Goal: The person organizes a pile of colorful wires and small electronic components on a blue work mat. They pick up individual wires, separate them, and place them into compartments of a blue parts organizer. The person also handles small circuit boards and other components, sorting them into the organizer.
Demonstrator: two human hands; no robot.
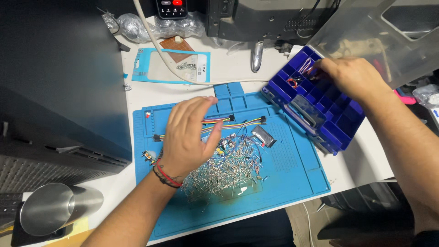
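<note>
White bench (151, 89), cluttered: dark equipment case along its left edge, steel tumbler (50, 208) at the near-left corner, grey machine housing at the far edge. Blue work mat (292, 183) covers the bench middle and runs to the near edge. Blue compartment box (320, 114) sits tilted at the mat's far-right corner, clear lid (366, 32) swung up behind it.

Progress, judged from the layout: sorting looks early. Big heap of loose wire leads (228, 171) lies unsorted mid-mat, ribbon jumper cables (219, 121) beside its far side, small silver pouch (264, 136) just right of them. Most box compartments look empty; a few far ones hold small parts.

Left hand (187, 137) hovers over the heap, fingers together and slightly curled, holding nothing visible. Right hand (352, 75) is in the box's far compartments, fingertips pinching coloured wire loops (307, 68).
</note>
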